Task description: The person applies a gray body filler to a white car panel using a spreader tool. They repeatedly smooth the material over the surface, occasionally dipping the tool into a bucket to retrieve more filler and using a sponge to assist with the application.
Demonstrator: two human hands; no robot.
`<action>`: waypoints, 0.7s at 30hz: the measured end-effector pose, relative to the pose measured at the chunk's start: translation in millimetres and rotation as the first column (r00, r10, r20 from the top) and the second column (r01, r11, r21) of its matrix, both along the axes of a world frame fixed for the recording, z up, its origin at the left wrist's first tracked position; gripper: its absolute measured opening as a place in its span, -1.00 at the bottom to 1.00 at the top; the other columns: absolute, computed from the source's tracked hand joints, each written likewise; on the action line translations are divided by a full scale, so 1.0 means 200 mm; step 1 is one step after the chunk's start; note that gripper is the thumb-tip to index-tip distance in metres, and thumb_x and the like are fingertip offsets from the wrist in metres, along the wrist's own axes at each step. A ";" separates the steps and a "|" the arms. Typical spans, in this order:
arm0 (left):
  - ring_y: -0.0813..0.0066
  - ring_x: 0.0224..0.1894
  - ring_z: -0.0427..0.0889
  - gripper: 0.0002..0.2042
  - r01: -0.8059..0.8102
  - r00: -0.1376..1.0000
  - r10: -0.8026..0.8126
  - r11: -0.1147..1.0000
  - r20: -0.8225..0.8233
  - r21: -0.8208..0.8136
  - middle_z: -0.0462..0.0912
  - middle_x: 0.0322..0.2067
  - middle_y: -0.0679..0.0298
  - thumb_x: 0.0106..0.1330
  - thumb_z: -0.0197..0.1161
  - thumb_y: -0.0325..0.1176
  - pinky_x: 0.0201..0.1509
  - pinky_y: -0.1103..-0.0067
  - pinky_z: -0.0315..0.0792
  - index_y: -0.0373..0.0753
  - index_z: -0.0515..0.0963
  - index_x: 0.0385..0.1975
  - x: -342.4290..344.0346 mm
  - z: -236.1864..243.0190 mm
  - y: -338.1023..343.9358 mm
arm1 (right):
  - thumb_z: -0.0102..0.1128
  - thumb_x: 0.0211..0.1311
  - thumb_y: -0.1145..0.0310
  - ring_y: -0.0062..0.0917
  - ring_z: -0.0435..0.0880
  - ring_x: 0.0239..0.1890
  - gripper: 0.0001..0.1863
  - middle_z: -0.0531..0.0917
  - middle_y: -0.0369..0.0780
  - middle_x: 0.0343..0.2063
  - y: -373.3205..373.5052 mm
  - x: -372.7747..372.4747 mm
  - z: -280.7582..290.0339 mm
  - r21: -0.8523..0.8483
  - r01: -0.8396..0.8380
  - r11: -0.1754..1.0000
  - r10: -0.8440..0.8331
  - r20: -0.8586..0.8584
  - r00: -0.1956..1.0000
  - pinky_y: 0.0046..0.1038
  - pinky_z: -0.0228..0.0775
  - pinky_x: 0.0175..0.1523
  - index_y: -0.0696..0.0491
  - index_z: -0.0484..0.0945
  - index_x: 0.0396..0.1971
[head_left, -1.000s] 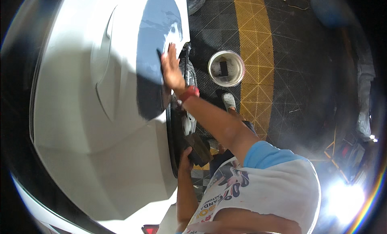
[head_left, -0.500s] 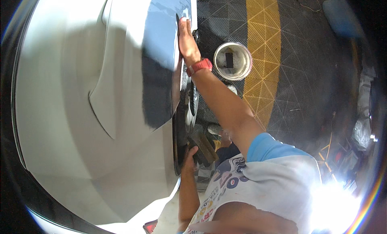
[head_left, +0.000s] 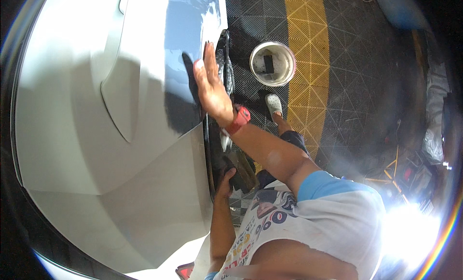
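My right hand (head_left: 212, 89), with a red watch (head_left: 238, 120) at its wrist, has its fingers stretched out beside the edge of a white car panel (head_left: 96, 193). It is over the glossy dark grey patch (head_left: 181, 101) on that panel. Its shadow falls apart from it, so the hand looks lifted off the surface. Lower down, my left hand (head_left: 224, 183) is at the panel's dark lower edge, thumb bent against a dark brownish, block-shaped thing (head_left: 246, 174). The other left fingers are hidden, and I cannot make out what they grip.
A white bucket (head_left: 292, 63) with a dark block inside stands on the black tiled floor (head_left: 357, 92), beside a yellow strip (head_left: 308, 53). My foot in a pale clog (head_left: 273, 104) is just below it. Bright light glares at the lower right.
My right hand has come off the panel's edge and moved back toward me, its shadow now separate. The view has shifted slightly, and my clog shows more fully. The left hand stays at the edge.
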State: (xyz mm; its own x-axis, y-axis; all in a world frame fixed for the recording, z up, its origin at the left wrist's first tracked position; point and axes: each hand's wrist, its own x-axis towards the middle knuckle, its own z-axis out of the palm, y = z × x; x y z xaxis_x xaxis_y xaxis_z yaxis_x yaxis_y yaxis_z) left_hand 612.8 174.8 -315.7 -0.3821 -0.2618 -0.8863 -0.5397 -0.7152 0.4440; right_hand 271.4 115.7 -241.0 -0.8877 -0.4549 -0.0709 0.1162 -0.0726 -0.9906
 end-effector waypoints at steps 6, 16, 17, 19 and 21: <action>0.11 0.38 0.53 -0.14 0.056 0.994 -0.052 0.997 -0.091 0.048 0.53 0.35 0.13 0.23 0.49 -0.02 0.43 0.22 0.44 -0.26 0.30 0.50 0.04 -0.05 -0.03 | -0.25 0.68 -0.18 0.07 -0.38 0.72 -0.01 -0.27 0.27 0.64 0.14 0.34 0.10 -0.072 -0.048 0.996 0.035 -0.173 0.984 0.15 -0.48 0.69 0.34 -0.34 0.63; 0.09 0.35 0.56 -0.11 -0.049 0.998 0.048 0.999 -0.040 -0.020 0.55 0.33 0.08 0.15 0.50 -0.07 0.43 0.24 0.46 -0.27 0.32 0.50 -0.09 0.05 0.03 | -0.42 0.60 -0.47 -0.17 0.01 0.70 0.07 0.09 0.04 0.64 -0.33 -0.72 -0.47 -0.121 0.115 0.986 -0.090 0.193 0.977 -0.27 -0.13 0.70 0.23 -0.03 0.65; 0.08 0.35 0.56 -0.10 -0.071 0.997 0.069 0.997 -0.043 -0.038 0.55 0.33 0.08 0.14 0.52 -0.07 0.44 0.23 0.45 -0.27 0.32 0.50 -0.08 0.07 0.05 | -0.40 0.59 -0.47 -0.19 0.07 0.67 0.07 0.14 0.02 0.63 -0.35 -0.81 -0.49 -0.172 0.078 0.982 -0.016 0.334 0.942 -0.28 -0.09 0.69 0.23 0.02 0.64; 0.08 0.37 0.54 -0.09 -0.083 0.996 0.083 0.997 0.042 -0.007 0.56 0.32 0.08 0.14 0.53 -0.07 0.47 0.22 0.41 -0.26 0.31 0.51 -0.02 0.02 0.07 | -0.38 0.59 -0.48 -0.21 0.14 0.65 0.06 0.20 0.00 0.61 -0.36 -0.98 -0.50 -0.264 0.036 0.964 0.099 0.480 0.872 -0.29 -0.03 0.67 0.20 0.08 0.63; 0.06 0.38 0.51 -0.06 -0.121 0.988 0.120 0.993 0.095 0.012 0.52 0.34 0.04 0.14 0.55 -0.08 0.48 0.21 0.38 -0.30 0.27 0.52 -0.02 0.05 0.11 | -0.38 0.59 -0.47 -0.22 0.16 0.64 0.04 0.21 -0.01 0.61 -0.38 -0.95 -0.47 -0.277 0.032 0.960 0.105 0.465 0.879 -0.30 -0.01 0.66 0.18 0.09 0.64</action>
